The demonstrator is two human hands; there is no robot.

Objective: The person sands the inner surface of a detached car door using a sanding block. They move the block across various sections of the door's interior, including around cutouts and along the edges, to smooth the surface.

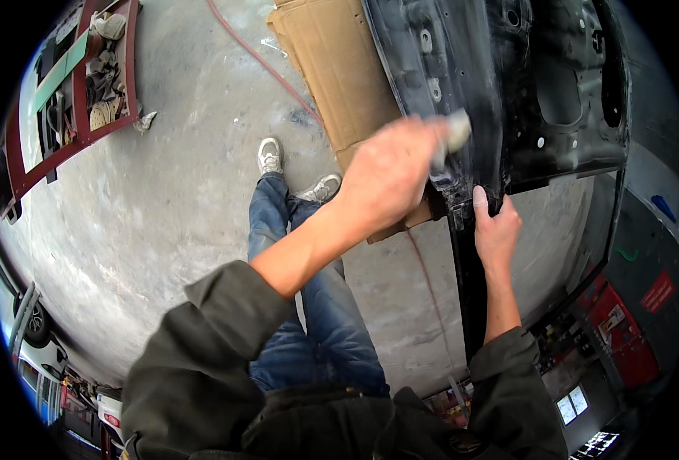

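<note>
A black car door [481,84] lies at the upper right, its inner side with holes facing me and pale dust along its near strip. My left hand [389,176], smeared by motion, is closed round a whitish pad [457,132] over that dusty strip. The blur hides exactly what kind of pad it is and whether it presses on the metal. My right hand [499,234] grips the door where the black window frame [468,299] joins it, with the thumb on top and the other fingers partly hidden.
Flattened brown cardboard [339,69] lies along and under the door's left side. A thin red hose [256,55] crosses the concrete floor [186,192]. A dark red metal rack [134,73] holding shoes stands at the upper left; a red cabinet [623,337] is at the right.
</note>
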